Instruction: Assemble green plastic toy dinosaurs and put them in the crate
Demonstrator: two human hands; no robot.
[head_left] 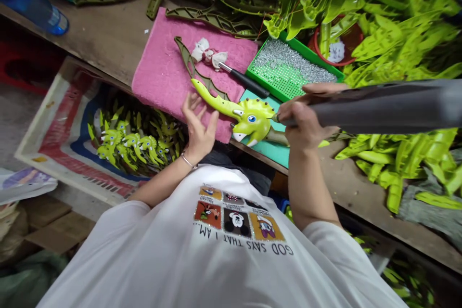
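A lime-green toy dinosaur head [255, 118] with a blue eye and white horns lies across the table edge, its long curved arm running left over a pink towel [155, 65]. My right hand [303, 118] is wrapped round a dark power screwdriver [382, 106], whose tip points at the back of the head; whether it touches a screw I cannot make out. My left hand [199, 127] is open beside the curved arm, fingers spread and holding nothing. An olive-green strip [186, 57] extends from the toy's far end. Behind it lies a black-handled tool [249, 81] with cloth tied round its end.
A green basket [262, 79] of small screws stands behind the toy, next to a red bowl [317, 43]. Lime-green parts [393, 57] are heaped at right, olive parts [216, 21] at back. Finished-looking dinosaur toys [133, 142] fill a crate [39, 120] at left. A blue bottle [32, 5] lies back left.
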